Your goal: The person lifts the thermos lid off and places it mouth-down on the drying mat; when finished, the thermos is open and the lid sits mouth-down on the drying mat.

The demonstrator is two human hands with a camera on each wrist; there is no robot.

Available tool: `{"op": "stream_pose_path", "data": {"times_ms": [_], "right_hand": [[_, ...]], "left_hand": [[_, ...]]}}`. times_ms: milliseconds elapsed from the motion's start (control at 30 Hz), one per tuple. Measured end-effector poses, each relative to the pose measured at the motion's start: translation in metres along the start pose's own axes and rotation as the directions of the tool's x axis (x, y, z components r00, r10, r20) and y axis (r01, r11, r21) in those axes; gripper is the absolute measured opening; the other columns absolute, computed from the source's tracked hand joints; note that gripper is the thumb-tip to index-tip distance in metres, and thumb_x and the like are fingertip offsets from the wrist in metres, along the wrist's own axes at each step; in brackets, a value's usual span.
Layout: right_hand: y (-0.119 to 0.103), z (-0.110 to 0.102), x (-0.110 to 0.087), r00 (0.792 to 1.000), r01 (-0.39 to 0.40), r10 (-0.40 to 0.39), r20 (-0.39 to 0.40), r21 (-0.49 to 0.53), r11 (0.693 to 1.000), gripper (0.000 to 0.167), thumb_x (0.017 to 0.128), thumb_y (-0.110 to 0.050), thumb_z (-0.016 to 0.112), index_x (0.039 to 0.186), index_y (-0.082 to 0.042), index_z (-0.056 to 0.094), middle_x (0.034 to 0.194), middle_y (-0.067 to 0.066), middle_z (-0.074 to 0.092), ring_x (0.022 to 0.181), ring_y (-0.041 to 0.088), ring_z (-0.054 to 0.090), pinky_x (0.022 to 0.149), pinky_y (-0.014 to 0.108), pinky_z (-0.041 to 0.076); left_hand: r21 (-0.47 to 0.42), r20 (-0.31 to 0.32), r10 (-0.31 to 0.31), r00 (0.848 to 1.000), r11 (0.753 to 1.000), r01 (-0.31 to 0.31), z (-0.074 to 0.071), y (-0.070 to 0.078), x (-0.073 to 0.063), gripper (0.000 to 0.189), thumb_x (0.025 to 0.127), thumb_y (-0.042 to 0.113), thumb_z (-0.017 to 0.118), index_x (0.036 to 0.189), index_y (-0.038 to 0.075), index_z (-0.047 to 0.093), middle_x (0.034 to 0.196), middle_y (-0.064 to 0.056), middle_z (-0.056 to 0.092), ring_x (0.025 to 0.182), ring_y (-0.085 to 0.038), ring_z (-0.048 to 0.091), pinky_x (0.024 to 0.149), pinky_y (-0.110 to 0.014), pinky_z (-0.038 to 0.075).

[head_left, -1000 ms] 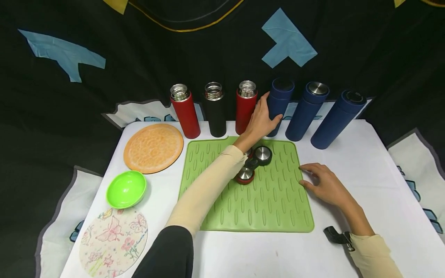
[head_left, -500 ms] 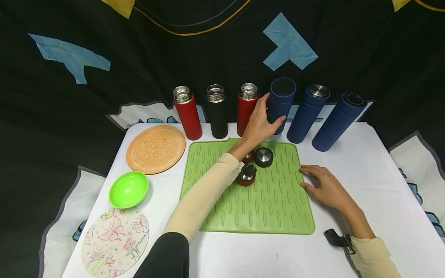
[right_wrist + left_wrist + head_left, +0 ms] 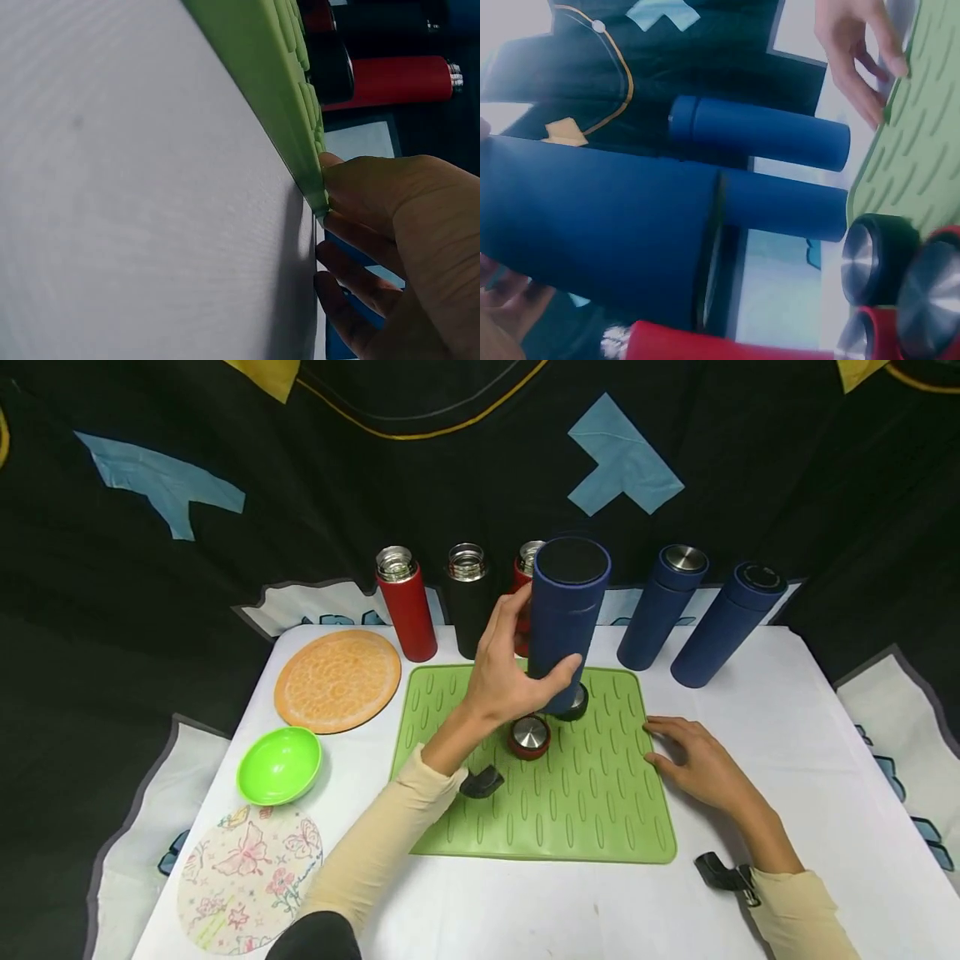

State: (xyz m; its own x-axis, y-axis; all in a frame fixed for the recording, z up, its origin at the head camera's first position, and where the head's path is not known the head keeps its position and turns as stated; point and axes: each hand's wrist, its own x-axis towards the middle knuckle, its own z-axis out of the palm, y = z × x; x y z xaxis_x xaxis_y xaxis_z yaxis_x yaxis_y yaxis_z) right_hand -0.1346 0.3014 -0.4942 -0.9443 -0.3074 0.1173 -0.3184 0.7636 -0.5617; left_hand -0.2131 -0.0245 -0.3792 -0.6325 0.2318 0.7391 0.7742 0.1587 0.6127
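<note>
My left hand (image 3: 504,681) grips a dark blue thermos bottle (image 3: 567,618), thumb and fingers round its sides, and holds it upright over the far part of the green ridged mat (image 3: 592,802). In the left wrist view this bottle (image 3: 600,225) fills the left side. Under it on the mat lie a red-rimmed steel lid (image 3: 529,737) and a black-rimmed lid (image 3: 577,704), partly covered by the bottle. The left wrist view shows another red-rimmed lid (image 3: 876,339) beside them. My right hand (image 3: 697,760) rests at the mat's right edge, its fingertips touching the rim.
Along the back stand a lidless red bottle (image 3: 408,618), a lidless black bottle (image 3: 468,610), a half-hidden red bottle (image 3: 522,578) and two lidded blue bottles (image 3: 660,618). To the left lie an orange round mat (image 3: 337,681), a green bowl (image 3: 279,767) and a butterfly-patterned round mat (image 3: 247,877).
My left hand has taken hold of the blue bottle in the back row and brought it left and nearer, over the mat. The right hand has stayed at the mat's edge.
</note>
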Motion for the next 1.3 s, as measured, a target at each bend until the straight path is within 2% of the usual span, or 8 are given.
{"op": "stream_pose_path", "data": {"times_ms": [200, 333, 533, 633, 767, 900, 1067, 1300], "right_hand": [[-0.007, -0.005, 0.005, 1.000, 0.008, -0.008, -0.015, -0.002, 1.000, 0.050, 0.098, -0.013, 0.079, 0.143, 0.002, 0.063, 0.149, 0.025, 0.060, 0.136, 0.049, 0.054, 0.110, 0.067, 0.042], [-0.023, -0.010, 0.012, 0.991, 0.090, -0.088, -0.096, 0.010, 0.996, 0.049, 0.098, -0.009, 0.080, 0.143, -0.001, 0.063, 0.144, 0.021, 0.063, 0.125, 0.043, 0.064, 0.100, 0.059, 0.054], [-0.073, -0.031, 0.021, 0.948, 0.224, -0.204, -0.246, 0.056, 0.973, 0.054, 0.094, 0.000, 0.080, 0.145, -0.008, 0.065, 0.133, 0.011, 0.071, 0.118, 0.026, 0.069, 0.096, 0.021, 0.054], [-0.099, -0.040, 0.024, 0.916, 0.318, -0.273, -0.295, 0.114, 0.941, 0.060, 0.090, 0.007, 0.080, 0.146, -0.009, 0.065, 0.132, 0.009, 0.071, 0.117, 0.018, 0.069, 0.097, 0.013, 0.051], [-0.131, -0.045, 0.027, 0.917, 0.368, -0.312, -0.248, 0.225, 0.902, 0.068, 0.090, 0.006, 0.081, 0.152, -0.008, 0.058, 0.141, 0.009, 0.067, 0.120, 0.016, 0.069, 0.096, 0.021, 0.058], [-0.150, -0.040, 0.028, 0.952, 0.295, -0.267, -0.148, 0.216, 0.931, 0.073, 0.090, -0.014, 0.088, 0.156, -0.013, 0.055, 0.142, 0.008, 0.066, 0.111, 0.018, 0.072, 0.088, 0.033, 0.063], [-0.159, -0.032, 0.026, 0.971, 0.230, -0.217, -0.096, 0.159, 0.960, 0.067, 0.087, -0.029, 0.091, 0.146, -0.013, 0.063, 0.130, 0.005, 0.069, 0.101, 0.019, 0.073, 0.082, 0.043, 0.065], [-0.162, -0.032, 0.021, 0.923, 0.381, -0.367, -0.115, 0.146, 0.913, 0.074, 0.080, -0.025, 0.097, 0.146, -0.015, 0.065, 0.134, 0.001, 0.066, 0.112, 0.017, 0.069, 0.094, 0.030, 0.060]], "left_hand": [[0.033, 0.069, -0.075, 0.995, 0.997, 0.072, -0.031, 0.025, -0.036, 0.090, 0.079, 0.026, 0.086, 0.160, 0.013, 0.048, 0.134, -0.015, 0.056, 0.120, -0.024, 0.062, 0.090, -0.039, 0.063], [0.090, 0.111, -0.096, 0.989, 0.992, 0.086, -0.042, 0.032, -0.057, 0.089, 0.077, 0.025, 0.090, 0.158, 0.015, 0.053, 0.134, -0.015, 0.057, 0.118, -0.027, 0.062, 0.091, -0.044, 0.061], [0.185, 0.156, -0.108, 0.982, 0.980, 0.079, -0.050, 0.035, -0.083, 0.086, 0.075, 0.021, 0.096, 0.151, 0.007, 0.059, 0.135, -0.016, 0.058, 0.118, -0.029, 0.063, 0.094, -0.046, 0.060], [0.218, 0.179, -0.108, 0.978, 0.974, 0.068, -0.052, 0.034, -0.092, 0.083, 0.074, 0.019, 0.097, 0.147, 0.004, 0.061, 0.133, -0.017, 0.058, 0.117, -0.029, 0.063, 0.094, -0.045, 0.061], [0.279, 0.207, -0.079, 0.975, 0.960, 0.019, -0.052, 0.032, -0.099, 0.080, 0.073, 0.020, 0.097, 0.144, 0.004, 0.064, 0.131, -0.017, 0.059, 0.115, -0.029, 0.065, 0.092, -0.044, 0.062], [0.345, 0.247, -0.026, 0.969, 0.937, -0.063, -0.050, 0.031, -0.104, 0.080, 0.073, 0.023, 0.097, 0.144, 0.007, 0.065, 0.130, -0.017, 0.062, 0.113, -0.029, 0.065, 0.091, -0.042, 0.063], [0.383, 0.301, 0.001, 0.954, 0.916, -0.122, -0.050, 0.034, -0.110, 0.078, 0.077, 0.028, 0.095, 0.146, 0.008, 0.065, 0.131, -0.013, 0.070, 0.112, -0.027, 0.065, 0.088, -0.037, 0.062], [0.356, 0.323, 0.012, 0.946, 0.925, -0.133, -0.056, 0.038, -0.112, 0.080, 0.072, 0.035, 0.097, 0.142, 0.009, 0.068, 0.123, -0.007, 0.077, 0.101, -0.021, 0.072, 0.081, -0.033, 0.063]]}}
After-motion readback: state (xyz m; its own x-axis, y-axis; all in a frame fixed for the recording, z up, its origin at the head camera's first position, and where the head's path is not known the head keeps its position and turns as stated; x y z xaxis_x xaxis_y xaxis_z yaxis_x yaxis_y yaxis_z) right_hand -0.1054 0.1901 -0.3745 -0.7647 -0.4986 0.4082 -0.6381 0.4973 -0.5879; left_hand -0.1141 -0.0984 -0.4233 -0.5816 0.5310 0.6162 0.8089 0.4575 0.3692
